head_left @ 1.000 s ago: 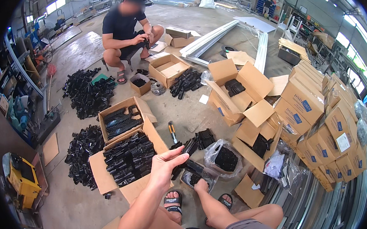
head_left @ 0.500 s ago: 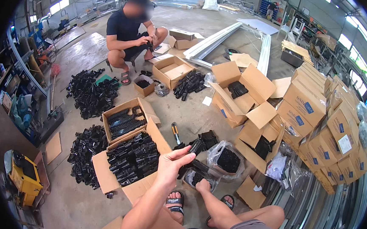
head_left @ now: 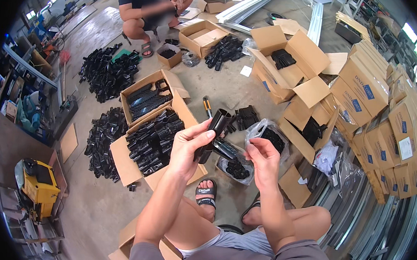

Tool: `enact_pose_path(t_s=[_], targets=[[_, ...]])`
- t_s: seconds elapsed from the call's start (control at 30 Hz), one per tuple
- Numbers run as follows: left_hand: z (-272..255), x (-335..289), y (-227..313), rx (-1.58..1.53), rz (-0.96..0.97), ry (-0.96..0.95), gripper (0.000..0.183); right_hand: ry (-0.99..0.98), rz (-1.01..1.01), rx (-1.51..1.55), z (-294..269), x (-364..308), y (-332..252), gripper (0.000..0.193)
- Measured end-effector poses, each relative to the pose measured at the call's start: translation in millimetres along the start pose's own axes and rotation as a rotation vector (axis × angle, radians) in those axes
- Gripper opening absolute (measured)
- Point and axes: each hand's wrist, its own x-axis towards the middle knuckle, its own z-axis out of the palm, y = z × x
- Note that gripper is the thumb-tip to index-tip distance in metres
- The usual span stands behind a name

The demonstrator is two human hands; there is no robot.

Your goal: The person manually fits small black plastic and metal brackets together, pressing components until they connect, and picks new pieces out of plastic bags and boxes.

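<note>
My left hand (head_left: 187, 145) is closed around a black branching tube fitting (head_left: 219, 123), its open round end facing up. My right hand (head_left: 264, 163) is raised beside it, thumb and fingertips pinched together; anything between them is too small to make out. Behind those fingers a clear plastic bag (head_left: 254, 129) holds small black pieces. Below the fitting, a smaller lined box of small black parts (head_left: 237, 169) sits between my feet and the bag. More black fittings (head_left: 248, 117) lie on the floor beyond, near a tool with an orange and black handle (head_left: 207, 105).
Left of me stands an open carton (head_left: 125, 158) packed with black fittings, beside loose heaps (head_left: 103, 142). Open cartons (head_left: 312, 91) and stacked boxes (head_left: 361, 92) line the right, above metal profiles (head_left: 352, 222). A co-worker (head_left: 149, 12) sits opposite, hands together.
My right hand has risen from the small lined box toward the fitting. The left hand still holds the fitting, now lower in view. The whole view has tilted downward.
</note>
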Motion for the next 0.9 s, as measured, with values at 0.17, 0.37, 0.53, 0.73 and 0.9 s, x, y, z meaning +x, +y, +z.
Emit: enact_pose_path(t_s=[0.17,0.37,0.53,0.73,0.9], targets=[[6,3,-8,0.128,0.001,-0.002,0.039,-0.102,-0.176,-0.031,37,-8,-40,0.019],[10,1,-13,0.232,0.067,0.010,0.036,-0.047,-0.249,-0.426,47,-10,-48,0.018],[19,-7,-17,0.291,0.128,0.017,0.036,-0.067,-0.120,-0.123,45,-7,-28,0.020],[24,-9,-19,0.309,0.175,0.019,0.033,0.019,-0.110,0.048,52,-15,-23,0.019],[21,-11,-19,0.294,0.190,0.060,0.034,-0.002,-0.085,0.021,57,-18,-22,0.020]])
